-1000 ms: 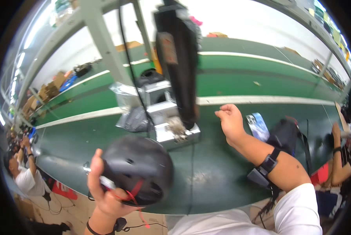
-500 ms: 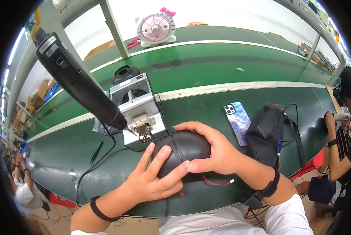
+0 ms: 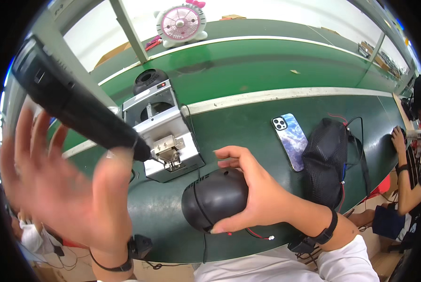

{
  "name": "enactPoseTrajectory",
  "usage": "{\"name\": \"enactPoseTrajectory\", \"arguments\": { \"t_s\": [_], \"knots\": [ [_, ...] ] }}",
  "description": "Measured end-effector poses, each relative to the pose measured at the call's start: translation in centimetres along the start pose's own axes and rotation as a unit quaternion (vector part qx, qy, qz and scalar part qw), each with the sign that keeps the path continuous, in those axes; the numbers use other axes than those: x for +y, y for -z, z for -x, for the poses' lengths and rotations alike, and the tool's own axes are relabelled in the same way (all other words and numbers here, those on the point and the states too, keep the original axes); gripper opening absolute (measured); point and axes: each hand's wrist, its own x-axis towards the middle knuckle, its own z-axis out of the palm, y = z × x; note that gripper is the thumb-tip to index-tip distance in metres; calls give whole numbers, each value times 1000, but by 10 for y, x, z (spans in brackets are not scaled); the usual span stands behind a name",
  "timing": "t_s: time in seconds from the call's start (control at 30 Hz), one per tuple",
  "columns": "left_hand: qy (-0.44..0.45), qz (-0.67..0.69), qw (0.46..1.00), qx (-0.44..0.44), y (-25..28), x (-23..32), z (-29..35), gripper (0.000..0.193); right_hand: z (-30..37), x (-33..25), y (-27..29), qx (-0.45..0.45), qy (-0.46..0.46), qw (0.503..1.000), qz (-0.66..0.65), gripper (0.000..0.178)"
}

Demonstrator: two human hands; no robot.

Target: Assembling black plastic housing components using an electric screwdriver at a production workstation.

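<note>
My right hand (image 3: 264,195) grips a rounded black plastic housing (image 3: 216,199) on the bench, its thumb at the near side and fingers at the far side. A seam runs around the housing, and a red wire with a white plug (image 3: 269,238) sticks out beside it. Smeared by motion, my left hand (image 3: 74,197) is raised with fingers spread, close to a hanging black electric screwdriver (image 3: 81,103). Whether it touches the tool I cannot tell. The screwdriver's tip points at a silver screw feeder (image 3: 182,155) just beyond the housing.
A phone in a blue marbled case (image 3: 290,141) lies to the right, beside a black mesh bag (image 3: 325,162) with wires. Behind the feeder stands a round black part (image 3: 150,80). A pink and white fan (image 3: 180,24) is on the far shelf. Another person's arm (image 3: 404,181) is at the right.
My left hand has left the housing and risen leftward to the screwdriver, its fingers spreading. My right hand keeps the housing, which is now turned somewhat. The view has shifted slightly.
</note>
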Motion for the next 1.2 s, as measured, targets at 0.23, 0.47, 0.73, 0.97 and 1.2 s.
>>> {"name": "enactPoseTrajectory", "arguments": {
  "t_s": [0.23, 0.47, 0.73, 0.97, 1.2],
  "knots": [
    [198, 203, 947, -152, -27, 17, -54, 57, 14, 3, -7, -33, 145, 989, 9, 136],
    [265, 550, 769, -187, 14, -25, -25, 58, 11, 5, -11, -74, 205, 976, 12, 126],
    [227, 399, 887, -44, 6, -39, 0, 52, 14, 14, -20, -52, 195, 978, -50, 120],
    [141, 372, 914, -73, 30, -57, 12, 28, 11, 6, -15, -62, 161, 983, -62, 129],
    [144, 239, 960, -3, 3, -46, 17, 35, 11, -4, -12, -61, 101, 989, -87, 126]
  ]
}}
